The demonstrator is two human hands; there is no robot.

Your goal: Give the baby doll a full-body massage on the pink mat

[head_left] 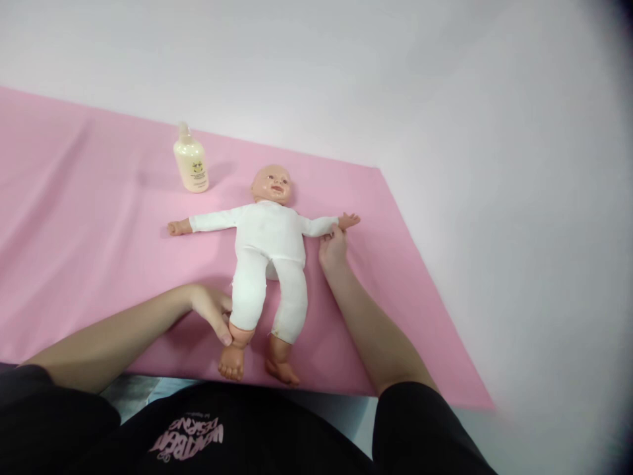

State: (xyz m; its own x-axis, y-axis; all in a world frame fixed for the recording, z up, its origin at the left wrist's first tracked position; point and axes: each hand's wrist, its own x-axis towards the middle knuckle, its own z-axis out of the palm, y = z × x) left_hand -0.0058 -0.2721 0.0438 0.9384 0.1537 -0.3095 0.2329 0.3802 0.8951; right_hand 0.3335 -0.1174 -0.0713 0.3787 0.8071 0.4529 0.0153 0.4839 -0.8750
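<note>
A baby doll (270,231) with a white cloth body lies on its back, head away from me and arms stretched out sideways. My left hand (211,309) is at the doll's lower leg on the left, thumb on the ankle and the other fingers hidden behind the leg. At the other side, my right hand (334,245) pinches the doll's sleeve close to its wrist. The doll's bare feet point toward me near the table's front edge.
A pink sheet (99,198) covers the table. Up and left of the doll's head stands a cream-coloured pump bottle (192,161) with a printed label. A pale wall (316,72) rises behind the table and along its right side.
</note>
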